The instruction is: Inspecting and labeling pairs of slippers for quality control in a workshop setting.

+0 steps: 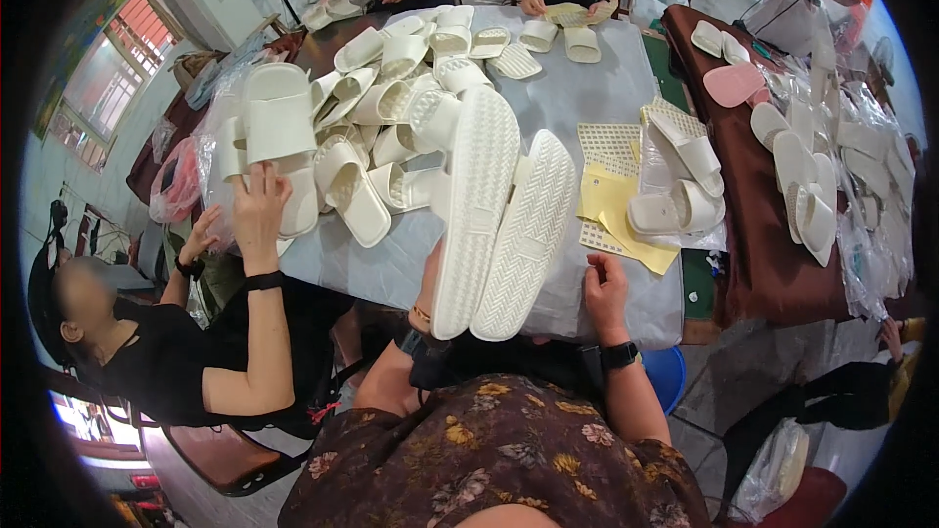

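My left hand (427,284) grips a pair of cream slippers, with the patterned soles of one slipper (477,205) and the other slipper (528,240) turned toward me. Most of its fingers are hidden behind the pair. To the right, over the table's near edge, my right hand (606,290) is closed with thumb and fingers together; whatever it may pinch is too small to make out. Just beyond it lie yellow backing paper (611,198) and a sheet of small labels (606,142). A pair of slippers (680,207) rests on clear plastic beside these sheets.
Loose slippers (401,103) are heaped across the table's left and middle. At left, a co-worker's hand (259,198) touches a slipper (279,117). Two people work at the far side. More slippers (802,171) and plastic bags lie on a brown-covered table (729,166) at right.
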Motion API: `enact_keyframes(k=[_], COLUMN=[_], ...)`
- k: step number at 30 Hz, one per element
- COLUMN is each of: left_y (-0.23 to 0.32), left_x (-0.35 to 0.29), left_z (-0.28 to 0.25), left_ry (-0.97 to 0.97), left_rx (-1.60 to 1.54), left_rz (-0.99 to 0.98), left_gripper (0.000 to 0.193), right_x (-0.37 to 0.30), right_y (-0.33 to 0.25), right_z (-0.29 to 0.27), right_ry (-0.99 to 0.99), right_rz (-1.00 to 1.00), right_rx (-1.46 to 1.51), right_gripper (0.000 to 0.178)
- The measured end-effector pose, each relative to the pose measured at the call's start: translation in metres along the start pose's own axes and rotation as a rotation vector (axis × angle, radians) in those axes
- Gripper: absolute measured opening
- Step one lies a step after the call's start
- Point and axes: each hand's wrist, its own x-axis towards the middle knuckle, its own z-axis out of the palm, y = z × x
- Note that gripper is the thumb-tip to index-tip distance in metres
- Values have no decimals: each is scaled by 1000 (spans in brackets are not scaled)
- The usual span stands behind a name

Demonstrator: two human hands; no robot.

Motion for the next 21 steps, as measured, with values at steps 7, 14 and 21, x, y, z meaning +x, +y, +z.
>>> enact_keyframes(k=[7, 14, 21], left_y=[-5, -28, -26], left_x=[18, 20, 21], left_z=[36, 15, -14], left_ry=[-79, -38, -6], left_rx=[417, 1504, 1614], left_rz=[181, 520, 267], left_gripper=[60, 62, 33], right_x=[-1, -2, 3], right_y=[1, -2, -5], right_z=[0, 0, 1], right_ry=[-14, -15, -28], right_rz=[30, 34, 45], right_rx=[36, 2, 0], right_gripper=[15, 14, 15])
